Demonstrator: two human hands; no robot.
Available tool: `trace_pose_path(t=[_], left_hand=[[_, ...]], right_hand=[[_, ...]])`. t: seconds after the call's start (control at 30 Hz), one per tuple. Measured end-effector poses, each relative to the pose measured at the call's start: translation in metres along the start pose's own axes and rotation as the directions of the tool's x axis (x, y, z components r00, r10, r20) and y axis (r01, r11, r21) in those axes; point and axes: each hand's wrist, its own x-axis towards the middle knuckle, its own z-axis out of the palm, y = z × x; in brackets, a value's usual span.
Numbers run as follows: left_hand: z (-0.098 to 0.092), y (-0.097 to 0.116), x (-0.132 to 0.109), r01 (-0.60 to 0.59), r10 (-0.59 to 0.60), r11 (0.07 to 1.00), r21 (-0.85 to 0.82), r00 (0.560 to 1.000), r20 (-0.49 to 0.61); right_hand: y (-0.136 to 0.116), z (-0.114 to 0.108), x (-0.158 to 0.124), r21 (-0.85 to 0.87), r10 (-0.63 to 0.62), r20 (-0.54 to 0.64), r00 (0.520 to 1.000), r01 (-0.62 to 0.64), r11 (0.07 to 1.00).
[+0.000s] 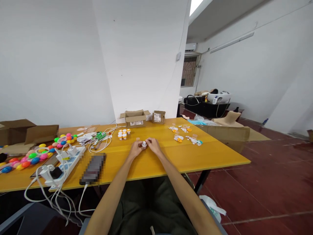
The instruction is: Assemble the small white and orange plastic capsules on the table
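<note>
A small white plastic piece (pixel 144 144) stands between my hands over the middle of the table. My left hand (pixel 137 148) has its fingers closed around the piece from the left. From the right, the fingertips of my right hand (pixel 153 145) pinch at its upper part; its fine detail is too small to make out. Just beyond my left hand lies a small clear disc (pixel 138 139). Several small white containers with orange parts (pixel 124 134) are grouped to the left. On the right, loose white and orange plastic parts (pixel 178 138) lie in separate clusters, one including a teal piece (pixel 200 142).
An open cardboard box (pixel 135 119) and a smaller box (pixel 158 117) stand by the wall. To the left are a dark phone (pixel 93 169), a power strip (pixel 68 166) with tangled white cables, a green circuit board (pixel 100 135) and colourful balls (pixel 35 160).
</note>
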Motion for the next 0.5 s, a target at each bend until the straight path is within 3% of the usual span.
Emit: trace_pose_path(t=[0.5], left_hand=[[0.0016,-0.0021,-0.0005,0.013,-0.013,1.000,-0.002,1.000,-0.014]], right_hand=[[0.0008,0.0040,-0.0008,0.043,0.045,0.043,0.998,-0.047,0.998]])
